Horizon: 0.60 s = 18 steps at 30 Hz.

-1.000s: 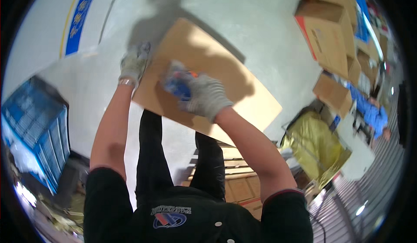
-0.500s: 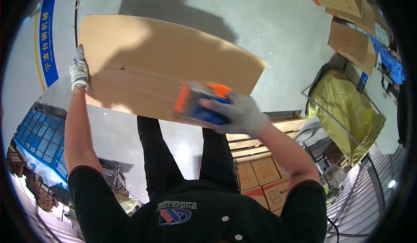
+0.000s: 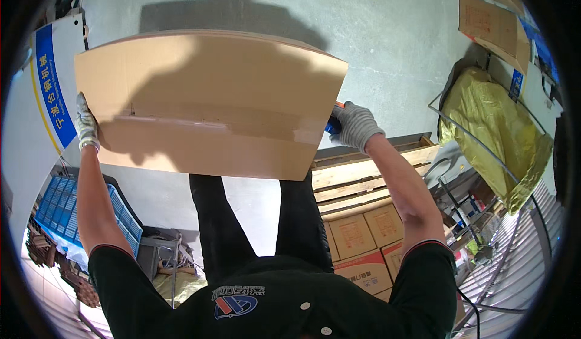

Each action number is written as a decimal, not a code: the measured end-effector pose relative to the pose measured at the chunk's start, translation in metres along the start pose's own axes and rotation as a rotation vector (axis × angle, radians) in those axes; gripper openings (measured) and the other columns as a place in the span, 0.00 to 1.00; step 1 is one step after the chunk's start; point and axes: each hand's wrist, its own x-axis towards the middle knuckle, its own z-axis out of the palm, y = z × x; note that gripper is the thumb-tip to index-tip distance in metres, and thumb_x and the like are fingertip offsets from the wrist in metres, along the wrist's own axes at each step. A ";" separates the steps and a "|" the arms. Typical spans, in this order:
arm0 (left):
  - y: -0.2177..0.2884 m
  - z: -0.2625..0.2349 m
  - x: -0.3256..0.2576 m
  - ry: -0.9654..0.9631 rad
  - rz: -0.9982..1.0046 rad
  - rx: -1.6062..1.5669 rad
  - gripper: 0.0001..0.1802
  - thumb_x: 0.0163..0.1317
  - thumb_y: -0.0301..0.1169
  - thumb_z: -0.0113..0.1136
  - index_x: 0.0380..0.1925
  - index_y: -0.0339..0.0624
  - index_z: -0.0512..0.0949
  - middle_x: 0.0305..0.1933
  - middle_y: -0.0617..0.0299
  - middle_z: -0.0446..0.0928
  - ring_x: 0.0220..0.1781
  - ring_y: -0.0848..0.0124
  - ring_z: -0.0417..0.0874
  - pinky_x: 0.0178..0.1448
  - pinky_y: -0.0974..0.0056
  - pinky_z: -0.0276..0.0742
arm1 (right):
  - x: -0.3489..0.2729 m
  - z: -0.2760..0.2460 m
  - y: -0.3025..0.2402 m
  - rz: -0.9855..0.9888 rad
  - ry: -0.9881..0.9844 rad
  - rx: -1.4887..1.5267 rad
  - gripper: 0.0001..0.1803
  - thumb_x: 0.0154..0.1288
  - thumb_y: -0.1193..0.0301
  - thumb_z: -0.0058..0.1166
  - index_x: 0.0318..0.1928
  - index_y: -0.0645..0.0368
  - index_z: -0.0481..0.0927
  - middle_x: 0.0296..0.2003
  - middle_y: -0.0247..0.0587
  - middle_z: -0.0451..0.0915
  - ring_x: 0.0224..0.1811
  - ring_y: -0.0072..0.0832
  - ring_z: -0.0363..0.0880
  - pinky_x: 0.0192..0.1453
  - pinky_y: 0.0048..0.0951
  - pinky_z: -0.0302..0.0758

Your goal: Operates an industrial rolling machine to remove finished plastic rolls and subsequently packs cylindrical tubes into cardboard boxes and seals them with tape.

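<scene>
A large brown cardboard box [image 3: 212, 85] is in front of my legs, with a strip of clear tape [image 3: 224, 125] running across its face to the right edge. My left hand [image 3: 86, 124], in a striped knit glove, lies with stretched fingers against the box's left side. At the right edge my right hand [image 3: 357, 126], in a grey glove, is closed around a blue and orange tape dispenser [image 3: 333, 125]. Most of the dispenser is hidden behind the box edge and my fingers.
A wooden pallet [image 3: 363, 175] and stacked cartons [image 3: 351, 236] are at the lower right. Yellow sheeting [image 3: 484, 127] hangs beyond a metal frame on the right. Blue plastic crates [image 3: 63, 209] stand at left, below a white panel [image 3: 27, 109] with a blue stripe.
My right hand has moved the tape dispenser rightward from the box's face to its right edge. The box appears shifted left and tilted, and tape now shows along the right part of its face.
</scene>
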 end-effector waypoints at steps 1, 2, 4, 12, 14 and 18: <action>0.003 -0.004 -0.006 0.005 0.016 -0.107 0.40 0.62 0.61 0.45 0.59 0.36 0.69 0.59 0.59 0.73 0.57 0.67 0.73 0.62 0.65 0.64 | 0.003 -0.021 -0.020 0.048 -0.122 -0.073 0.33 0.46 0.58 0.63 0.56 0.40 0.72 0.42 0.48 0.79 0.41 0.42 0.79 0.47 0.40 0.76; 0.014 -0.007 -0.013 -0.029 0.001 -0.102 0.41 0.62 0.62 0.45 0.59 0.35 0.68 0.59 0.61 0.72 0.57 0.68 0.73 0.62 0.66 0.64 | 0.011 -0.030 -0.032 0.045 -0.115 -0.076 0.33 0.46 0.58 0.63 0.56 0.40 0.72 0.42 0.48 0.79 0.41 0.42 0.79 0.47 0.40 0.76; 0.016 -0.020 -0.004 -0.085 -0.089 -0.163 0.41 0.62 0.61 0.45 0.59 0.35 0.68 0.59 0.61 0.72 0.58 0.68 0.72 0.63 0.66 0.64 | 0.024 -0.051 -0.053 0.161 -0.448 -0.099 0.31 0.53 0.56 0.58 0.59 0.44 0.70 0.50 0.45 0.78 0.46 0.40 0.79 0.48 0.38 0.76; 0.082 0.011 0.012 -0.457 -0.020 -0.384 0.36 0.68 0.52 0.42 0.66 0.36 0.57 0.69 0.57 0.57 0.70 0.67 0.57 0.73 0.64 0.49 | 0.079 0.026 0.016 0.447 0.444 0.534 0.29 0.65 0.49 0.42 0.60 0.54 0.68 0.54 0.43 0.76 0.55 0.35 0.75 0.52 0.36 0.74; 0.117 -0.014 -0.011 -0.472 0.018 -0.391 0.34 0.69 0.51 0.42 0.65 0.36 0.58 0.69 0.57 0.58 0.70 0.67 0.58 0.72 0.64 0.50 | 0.051 -0.022 0.017 0.425 0.647 1.200 0.28 0.66 0.50 0.43 0.58 0.54 0.69 0.52 0.42 0.77 0.53 0.34 0.76 0.52 0.36 0.74; 0.102 -0.048 -0.049 -0.966 0.725 -0.787 0.38 0.67 0.56 0.37 0.66 0.37 0.56 0.68 0.54 0.59 0.69 0.65 0.59 0.70 0.59 0.57 | -0.053 -0.091 -0.005 -0.089 0.963 2.275 0.19 0.69 0.56 0.42 0.51 0.54 0.72 0.43 0.40 0.79 0.46 0.33 0.78 0.50 0.35 0.77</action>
